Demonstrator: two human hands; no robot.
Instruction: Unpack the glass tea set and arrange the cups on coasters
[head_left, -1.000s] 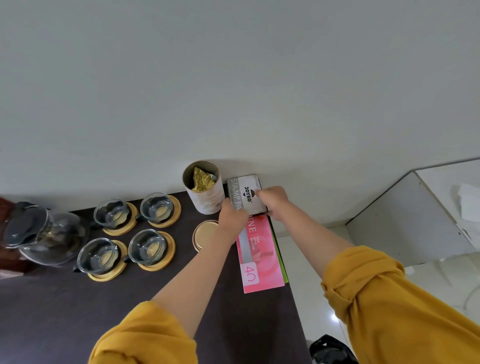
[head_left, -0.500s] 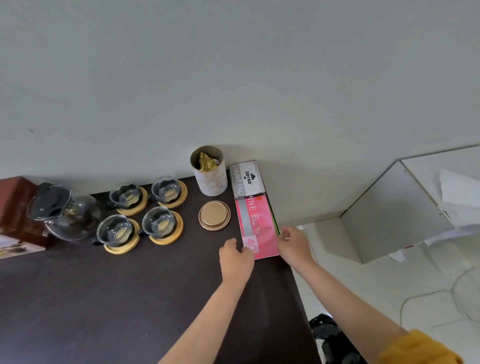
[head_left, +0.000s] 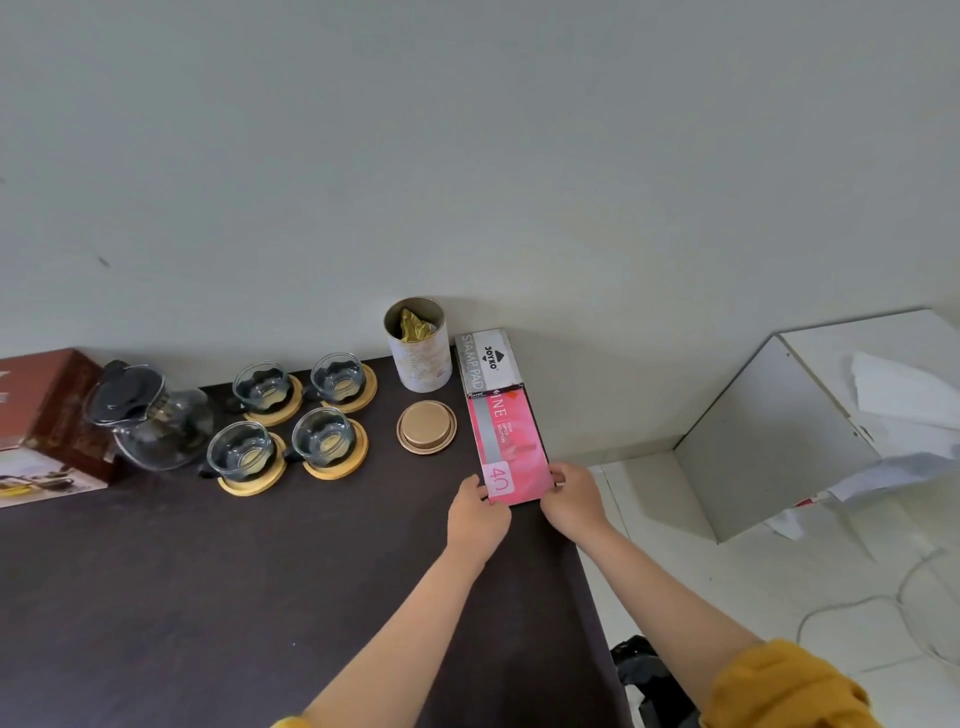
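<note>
The dark tabletop carries everything, running to the pale wall at the back. At far left a brown printed box lies partly out of view, probably the set's packaging. Just beside it stands the glass teapot with a black lid. To its right, four glass cups sit upright in two rows of two, each on its own round wooden coaster, so the arranging looks done.

Nearer the right edge a pink packet lies flat, with a grey stamp pad box touching its far end. An open tin canister holding something gold stands beside that box, its gold lid lying flat in front.

The left hand and right hand each pinch a near corner of the pink packet, fingers curled onto its edge.

The cups are likely thin, light, slick and fragile; each seems best taken by its dark side handle or round the wall, then lowered straight onto the coaster. The teapot is heavier and wants its handle plus a steadying hand underneath.
</note>
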